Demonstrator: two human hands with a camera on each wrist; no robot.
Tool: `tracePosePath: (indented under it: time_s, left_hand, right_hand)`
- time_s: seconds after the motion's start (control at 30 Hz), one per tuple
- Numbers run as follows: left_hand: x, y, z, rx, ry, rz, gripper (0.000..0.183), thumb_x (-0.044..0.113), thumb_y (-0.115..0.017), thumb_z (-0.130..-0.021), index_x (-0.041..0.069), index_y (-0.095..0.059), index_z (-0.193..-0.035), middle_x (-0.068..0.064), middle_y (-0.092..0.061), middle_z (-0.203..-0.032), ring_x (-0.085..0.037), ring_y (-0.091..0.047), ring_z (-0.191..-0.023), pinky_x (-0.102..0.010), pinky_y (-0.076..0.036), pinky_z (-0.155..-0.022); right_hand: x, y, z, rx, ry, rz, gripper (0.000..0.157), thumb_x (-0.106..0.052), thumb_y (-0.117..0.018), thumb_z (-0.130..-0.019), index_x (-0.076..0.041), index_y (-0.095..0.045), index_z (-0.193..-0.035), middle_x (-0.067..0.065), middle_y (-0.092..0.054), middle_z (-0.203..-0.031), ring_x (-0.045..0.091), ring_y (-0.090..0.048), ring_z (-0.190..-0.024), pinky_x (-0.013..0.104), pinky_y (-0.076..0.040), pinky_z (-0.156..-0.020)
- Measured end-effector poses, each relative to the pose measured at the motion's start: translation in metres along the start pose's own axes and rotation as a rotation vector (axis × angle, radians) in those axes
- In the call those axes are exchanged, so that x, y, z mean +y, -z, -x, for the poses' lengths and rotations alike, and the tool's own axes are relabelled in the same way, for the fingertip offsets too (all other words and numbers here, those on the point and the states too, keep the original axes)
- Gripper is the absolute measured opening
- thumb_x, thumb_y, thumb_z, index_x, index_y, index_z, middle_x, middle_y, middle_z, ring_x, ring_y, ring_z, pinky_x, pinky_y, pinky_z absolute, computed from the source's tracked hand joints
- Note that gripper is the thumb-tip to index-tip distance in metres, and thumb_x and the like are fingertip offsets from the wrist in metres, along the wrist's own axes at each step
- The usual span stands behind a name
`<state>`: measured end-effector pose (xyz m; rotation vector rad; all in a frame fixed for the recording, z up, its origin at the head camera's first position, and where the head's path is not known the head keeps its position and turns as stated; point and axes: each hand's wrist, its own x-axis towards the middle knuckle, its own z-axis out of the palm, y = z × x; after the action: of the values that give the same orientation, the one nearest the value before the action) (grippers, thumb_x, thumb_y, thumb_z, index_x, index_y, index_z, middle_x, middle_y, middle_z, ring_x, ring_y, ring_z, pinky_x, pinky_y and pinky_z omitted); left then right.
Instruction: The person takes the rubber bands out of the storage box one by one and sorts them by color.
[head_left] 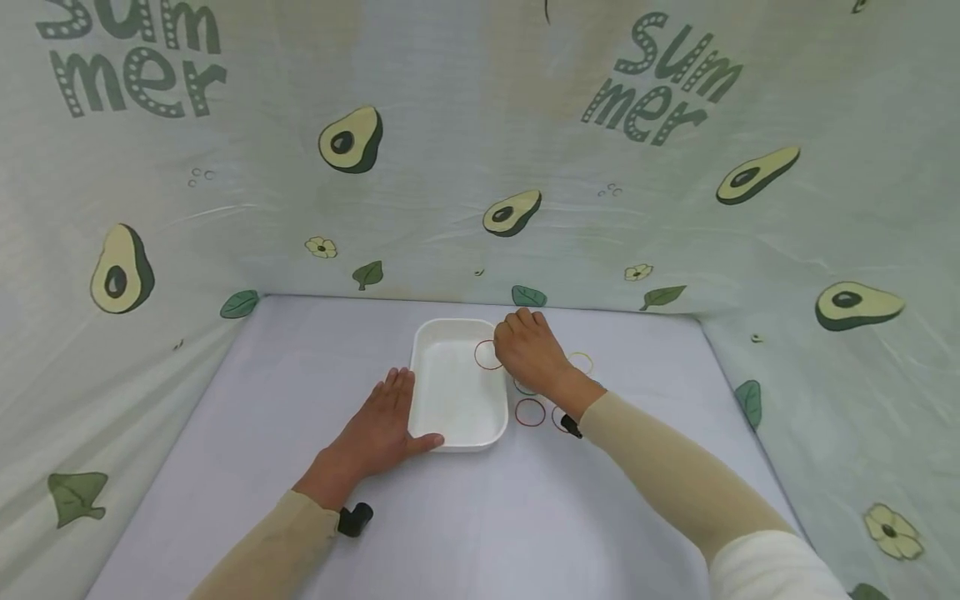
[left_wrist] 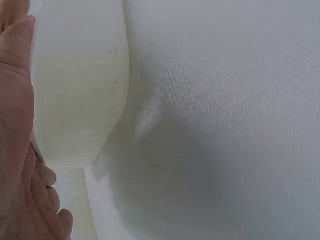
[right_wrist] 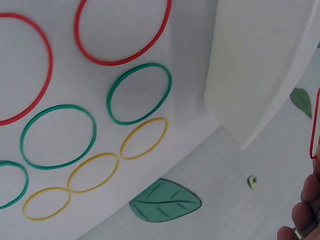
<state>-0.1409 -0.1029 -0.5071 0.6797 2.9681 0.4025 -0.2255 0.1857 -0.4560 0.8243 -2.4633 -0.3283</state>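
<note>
A white rectangular tray [head_left: 459, 392] lies on the table. My left hand [head_left: 378, 429] rests against its left side with straight fingers, thumb on the near rim; in the left wrist view the palm and fingers lie along the tray wall [left_wrist: 80, 90]. My right hand [head_left: 528, 348] pinches a red rubber band [head_left: 476, 356] over the tray's right part. In the right wrist view, only some fingertips and part of that band [right_wrist: 314, 130] show at the right edge. The pinching thumb is hidden in the head view.
Right of the tray lie two red rubber bands [right_wrist: 51, 65], three green ones [right_wrist: 95, 137] and three yellow ones [right_wrist: 118, 165] in rows. The right forearm partly covers them in the head view. A patterned cloth [head_left: 442, 125] hangs behind the table [head_left: 480, 525] and at both sides.
</note>
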Motion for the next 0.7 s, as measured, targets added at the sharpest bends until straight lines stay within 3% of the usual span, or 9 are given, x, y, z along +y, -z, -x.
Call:
tracePosePath:
  time_s: [0.17,0.33,0.7]
  left_hand:
    - [0.000,0.000,0.000,-0.010,0.001,-0.019,0.120,0.086,-0.037,-0.081,-0.003,-0.006,-0.155,-0.022,-0.009,-0.163,-0.035,-0.005,-0.152,-0.049,-0.015,-0.123]
    - [0.000,-0.001,-0.001,-0.001,-0.004,-0.020,0.121,0.087,-0.035,-0.080,-0.003,-0.006,-0.155,-0.022,-0.009,-0.163,-0.035,-0.005,-0.152,-0.049,-0.015,-0.123]
    - [0.001,0.000,-0.001,-0.011,-0.002,-0.007,0.120,0.085,-0.039,-0.081,-0.003,-0.006,-0.155,-0.021,-0.008,-0.163,-0.035,-0.003,-0.152,-0.049,-0.014,-0.123]
  right_hand:
    - [0.020,0.006,0.024,0.019,-0.044,-0.024,0.019,-0.017,-0.049,-0.098,-0.006,-0.055,-0.084,0.007,-0.048,-0.078,0.028,-0.043,-0.081,0.037,-0.036,-0.068]
    - [0.037,0.012,0.054,-0.035,-0.118,-0.067,0.020,-0.018,-0.048,-0.100,-0.005,-0.058,-0.090,0.007,-0.048,-0.080,0.029,-0.044,-0.085,0.038,-0.036,-0.070]
    - [0.052,0.010,0.132,-0.092,-0.230,-0.080,0.014,-0.016,-0.059,-0.091,-0.005,-0.061,-0.084,0.006,-0.051,-0.074,0.033,-0.050,-0.085,0.041,-0.038,-0.068]
